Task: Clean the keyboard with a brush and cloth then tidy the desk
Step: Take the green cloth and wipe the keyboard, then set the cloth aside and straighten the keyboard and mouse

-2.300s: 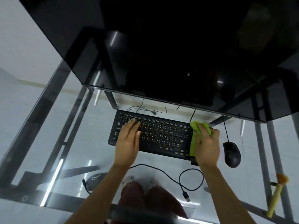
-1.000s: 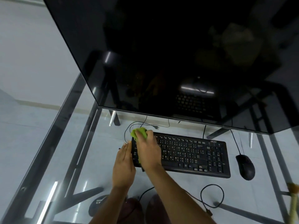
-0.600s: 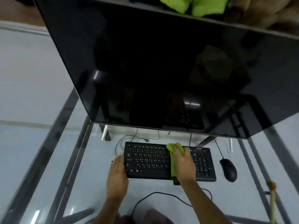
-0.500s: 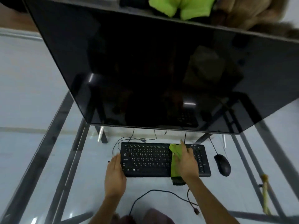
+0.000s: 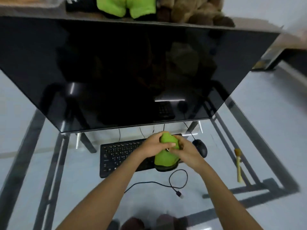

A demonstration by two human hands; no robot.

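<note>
Hands: left hand (image 5: 153, 147) and right hand (image 5: 186, 151) both closed around one green cloth (image 5: 166, 152), held together above the right end of the keyboard (image 5: 123, 155); cloth bunched at top, hanging down between the palms. Keyboard: black, flat on the glass tabletop (image 5: 74, 176), right part hidden behind hands and cloth. Mouse (image 5: 200, 147): black, just right of the keyboard. Cable (image 5: 174, 185): loose loop near the keyboard's front edge. Brush (image 5: 238, 165): pale handle, bristles pointing away, lying well right of the mouse. Monitor (image 5: 132, 72): dark, behind the keyboard.
</note>
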